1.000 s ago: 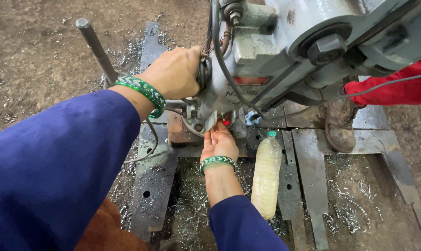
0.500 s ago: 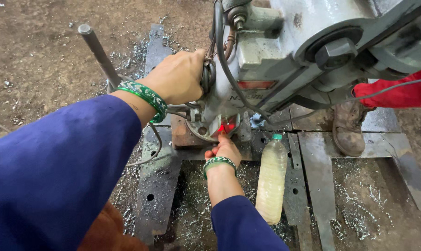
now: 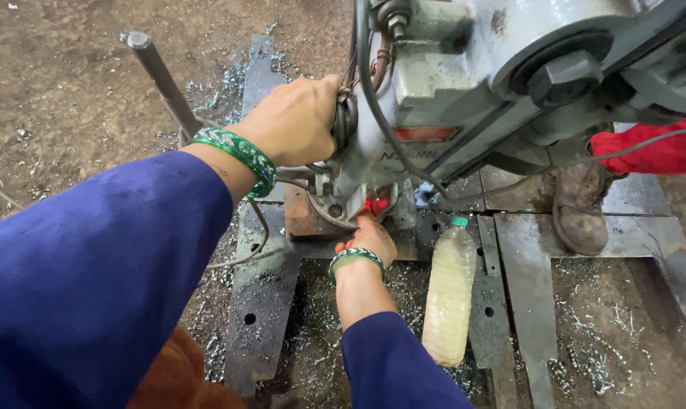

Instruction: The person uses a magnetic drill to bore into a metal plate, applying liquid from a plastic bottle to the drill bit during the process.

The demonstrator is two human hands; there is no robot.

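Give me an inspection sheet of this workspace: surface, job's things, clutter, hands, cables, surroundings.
Surface: flat steel plates on dirt ground, strewn with metal shavings.
Job's things: grey drilling machine over the plates; red part under its head.
Clutter: plastic bottle of pale liquid lying on the plates; metal rod standing tilted.
Hands: left hand grips the machine's side knob; right hand reaches under the head, at the red part.
Cables: black cable down the machine; thin wire across a plate.
Surroundings: another person's boot and red sleeve at right.
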